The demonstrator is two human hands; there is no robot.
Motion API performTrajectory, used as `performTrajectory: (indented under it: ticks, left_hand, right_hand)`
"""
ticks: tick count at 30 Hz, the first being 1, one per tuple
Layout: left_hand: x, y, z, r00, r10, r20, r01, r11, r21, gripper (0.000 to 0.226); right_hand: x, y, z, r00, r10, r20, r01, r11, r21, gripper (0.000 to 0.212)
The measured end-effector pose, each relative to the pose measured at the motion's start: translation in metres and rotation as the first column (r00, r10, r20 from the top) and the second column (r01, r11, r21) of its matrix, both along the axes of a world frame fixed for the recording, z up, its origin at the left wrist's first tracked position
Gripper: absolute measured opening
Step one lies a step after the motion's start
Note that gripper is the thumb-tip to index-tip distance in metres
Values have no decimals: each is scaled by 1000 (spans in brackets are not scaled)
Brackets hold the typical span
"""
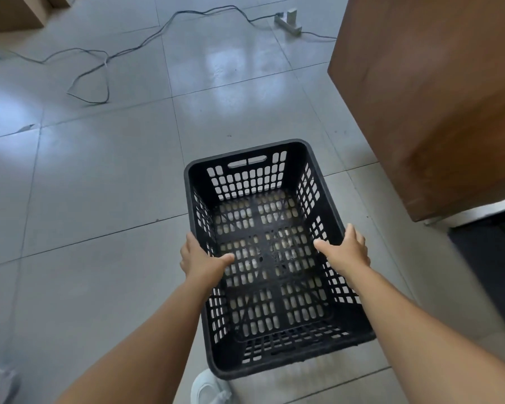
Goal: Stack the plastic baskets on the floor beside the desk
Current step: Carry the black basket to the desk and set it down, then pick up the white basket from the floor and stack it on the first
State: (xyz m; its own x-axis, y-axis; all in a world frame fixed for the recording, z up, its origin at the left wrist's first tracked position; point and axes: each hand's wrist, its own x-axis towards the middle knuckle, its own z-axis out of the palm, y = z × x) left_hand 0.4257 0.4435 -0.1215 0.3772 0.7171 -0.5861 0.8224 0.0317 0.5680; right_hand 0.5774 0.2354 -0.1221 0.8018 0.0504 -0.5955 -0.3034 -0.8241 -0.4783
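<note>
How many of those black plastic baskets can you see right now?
1. The black basket is held over the tiled floor by the left hand and right hand, beside the wooden desk. Others may be out of view.

Pale glossy tiled floor (99, 185) carries a dark cable (105, 58) looping across the far left, ending at a white power strip (287, 23) far right. A white shoe (207, 387) stands near, bottom centre.

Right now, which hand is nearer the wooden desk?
Right. The right hand grips the black plastic basket's rim on the side facing the wooden desk; the left hand grips the opposite rim, farther away.
</note>
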Motion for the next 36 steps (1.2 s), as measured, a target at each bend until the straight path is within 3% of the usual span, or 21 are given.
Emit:
performTrajectory:
  ticks: [5, 11, 18, 24, 29, 36]
  left_hand:
    - [-9, -32, 74, 985, -69, 160, 79, 995, -55, 88]
    - [-24, -89, 196, 953, -233, 194, 251, 965, -74, 77]
    - [-47, -173, 301, 822, -532, 202, 555, 828, -78, 80]
    - [-88, -241, 355, 548, -812, 200, 830, 558, -9, 85]
    - [-133, -306, 384, 305, -919, 249, 952, 304, -43, 88]
    - [-216, -431, 412, -52, -948, 314, 997, -70, -46, 87]
  right_hand:
    - [-33, -13, 64, 998, -57, 7, 56, 988, 141, 77]
    - [-84, -58, 187, 986, -165, 8, 159, 963, 216, 72]
    - [-161, -131, 301, 945, -326, 40, 310, 924, 225, 75]
    - [-256, -205, 366, 797, -597, 92, 570, 794, 209, 77]
    - [-352, -262, 398, 560, -824, 88, 798, 564, 213, 79]
    - [-492, -343, 430, 195, -973, 125, 943, 221, 247, 77]
